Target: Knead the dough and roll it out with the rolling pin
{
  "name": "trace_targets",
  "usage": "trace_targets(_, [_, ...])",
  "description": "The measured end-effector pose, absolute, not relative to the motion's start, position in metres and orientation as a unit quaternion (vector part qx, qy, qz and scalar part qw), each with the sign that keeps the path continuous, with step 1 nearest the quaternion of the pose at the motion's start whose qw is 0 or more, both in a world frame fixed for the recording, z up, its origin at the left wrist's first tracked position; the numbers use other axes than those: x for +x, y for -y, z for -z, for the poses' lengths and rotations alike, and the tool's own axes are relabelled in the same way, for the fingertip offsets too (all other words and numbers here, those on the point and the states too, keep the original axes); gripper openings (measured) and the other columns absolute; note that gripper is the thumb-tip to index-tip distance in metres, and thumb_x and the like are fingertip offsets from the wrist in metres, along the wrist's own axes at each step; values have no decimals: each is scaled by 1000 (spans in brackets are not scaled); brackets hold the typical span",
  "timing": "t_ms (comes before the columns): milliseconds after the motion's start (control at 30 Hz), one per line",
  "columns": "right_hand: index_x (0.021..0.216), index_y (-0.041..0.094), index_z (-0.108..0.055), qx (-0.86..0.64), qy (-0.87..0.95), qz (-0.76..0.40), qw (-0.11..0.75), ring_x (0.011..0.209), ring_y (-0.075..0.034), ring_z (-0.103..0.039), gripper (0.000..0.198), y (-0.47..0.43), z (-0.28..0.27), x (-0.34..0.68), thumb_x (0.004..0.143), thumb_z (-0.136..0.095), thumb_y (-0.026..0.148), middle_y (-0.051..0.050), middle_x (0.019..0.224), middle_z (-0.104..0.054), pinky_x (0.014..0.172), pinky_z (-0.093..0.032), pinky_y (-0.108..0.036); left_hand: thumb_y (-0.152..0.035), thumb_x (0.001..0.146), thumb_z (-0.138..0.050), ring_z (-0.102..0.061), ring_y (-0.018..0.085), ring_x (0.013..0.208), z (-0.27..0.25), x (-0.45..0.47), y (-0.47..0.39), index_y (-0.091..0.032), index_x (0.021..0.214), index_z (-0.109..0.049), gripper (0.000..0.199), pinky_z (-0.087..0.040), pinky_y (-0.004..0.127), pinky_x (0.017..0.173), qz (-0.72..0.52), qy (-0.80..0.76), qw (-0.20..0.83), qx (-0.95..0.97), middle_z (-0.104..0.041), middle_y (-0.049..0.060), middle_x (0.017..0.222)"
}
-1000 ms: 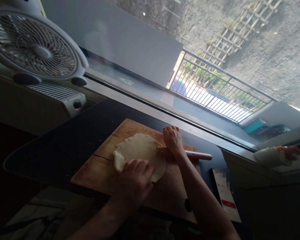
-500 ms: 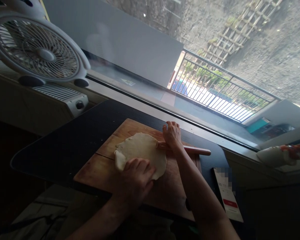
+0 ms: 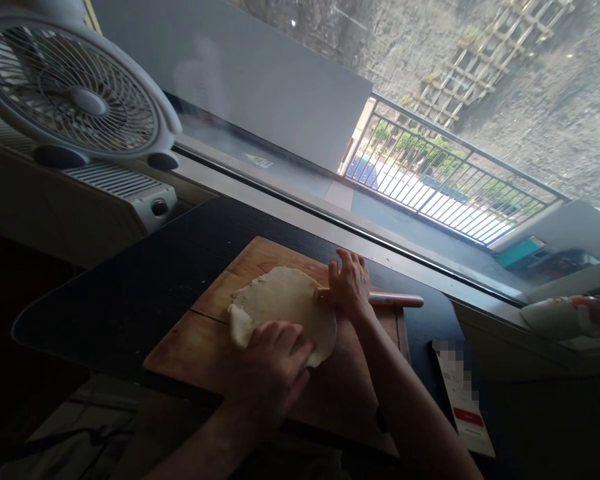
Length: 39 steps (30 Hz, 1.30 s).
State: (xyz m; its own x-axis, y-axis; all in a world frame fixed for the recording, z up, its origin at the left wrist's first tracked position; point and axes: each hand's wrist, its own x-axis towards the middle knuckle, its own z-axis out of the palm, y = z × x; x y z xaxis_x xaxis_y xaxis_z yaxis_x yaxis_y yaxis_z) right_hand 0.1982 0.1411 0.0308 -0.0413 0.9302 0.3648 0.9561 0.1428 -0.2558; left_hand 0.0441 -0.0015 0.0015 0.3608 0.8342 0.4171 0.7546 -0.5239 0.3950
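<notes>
A thin, roughly round sheet of dough [image 3: 280,293] lies on a wooden board [image 3: 190,350], its left edge slightly folded up. My left hand [image 3: 275,357] is curled over the near edge of the dough, thumb side to the right; its fingertips are partly hidden. A slim wooden rolling pin [image 3: 397,300] crosses the right part of the board, its left end over the dough's right edge. On top of it rests the palm of my right hand [image 3: 351,280], with the fingers apart and reaching past the pin toward the window.
The board sits on a dark table [image 3: 105,313] against a window sill. A phone [image 3: 463,400] lies at the table's right end. Left of the table, a white fan [image 3: 87,100] stands on a ridged white unit [image 3: 125,190]. A pale pot [image 3: 547,317] is on the right.
My right hand has come back toward me, so its palm now covers the pin where the wrist was before. The left hand stays on the dough. The view has shifted slightly.
</notes>
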Motion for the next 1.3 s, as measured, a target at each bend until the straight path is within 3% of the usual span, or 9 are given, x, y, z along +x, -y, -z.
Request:
trace_targets(133, [131, 19, -43, -673, 716, -18, 183, 120, -27, -41, 46, -163, -36, 194, 92, -36, 41, -11, 128, -50, 96, -36, -42, -19, 79, -54, -45, 25, 99, -4, 44, 3, -24, 106, -62, 29, -35, 47, 92, -293, -486, 65, 821, -55, 6, 104])
trace_targets(300, [127, 20, -49, -608, 780, 19, 149, 135, -26, -24, 40, -73, -25, 215, 95, -31, 35, -8, 138, -43, 105, -28, -42, -17, 77, -54, -45, 24, 98, -7, 45, 3, -24, 107, -62, 32, -34, 47, 92, -308, -482, 72, 817, -55, 5, 101])
trace_targets(433, [134, 17, -42, -574, 802, 56, 157, 138, -24, -19, 43, -34, -17, 226, 95, -33, 32, -8, 137, -45, 110, -22, -42, -16, 76, -54, -46, 24, 96, -7, 46, 3, -24, 111, -61, 37, -35, 46, 92, -310, -482, 82, 815, -56, 5, 99])
trace_targets(600, [117, 23, -57, -628, 767, -11, 128, 135, -27, -23, 39, -117, -29, 209, 96, -27, 35, -8, 135, -46, 103, -30, -44, -19, 77, -55, -46, 25, 100, -5, 44, 2, -24, 106, -63, 30, -35, 48, 93, -296, -490, 82, 816, -55, 6, 104])
trace_targets(733, [122, 20, -54, -655, 746, -60, 105, 133, -30, -27, 42, -158, -41, 196, 94, -32, 41, -12, 139, -41, 100, -32, -47, -19, 79, -54, -45, 25, 101, -3, 43, 2, -25, 109, -61, 32, -35, 48, 93, -293, -486, 76, 820, -55, 6, 105])
trace_targets(933, [132, 22, -44, -584, 798, 31, 148, 137, -25, -21, 41, -52, -18, 219, 95, -31, 35, -7, 140, -42, 106, -26, -44, -17, 77, -56, -46, 24, 99, -7, 43, 3, -24, 109, -61, 33, -35, 46, 94, -299, -484, 73, 819, -56, 5, 103])
trace_targets(1067, [139, 21, -34, -562, 807, 71, 169, 135, -25, -22, 49, -33, -9, 227, 94, -37, 39, -8, 142, -38, 109, -18, -46, -14, 75, -58, -47, 23, 99, -5, 45, 2, -25, 109, -60, 35, -35, 45, 93, -291, -484, 75, 822, -57, 4, 102])
trace_targets(1167, [132, 23, -43, -600, 779, 65, 171, 126, -25, -35, 43, -85, -19, 217, 96, -31, 43, -9, 135, -45, 99, -31, -41, -11, 75, -57, -48, 23, 98, -3, 49, 0, -24, 99, -63, 28, -36, 45, 91, -306, -489, 46, 816, -58, 4, 101])
trace_targets(1300, [106, 24, -58, -649, 748, -7, 140, 94, -21, -55, 44, -148, -36, 201, 98, -21, 45, -8, 100, -62, 76, -40, -32, -5, 77, -48, -53, 21, 87, -12, 42, -1, -21, 89, -63, 24, -39, 42, 83, -285, -521, -4, 805, -60, 5, 87])
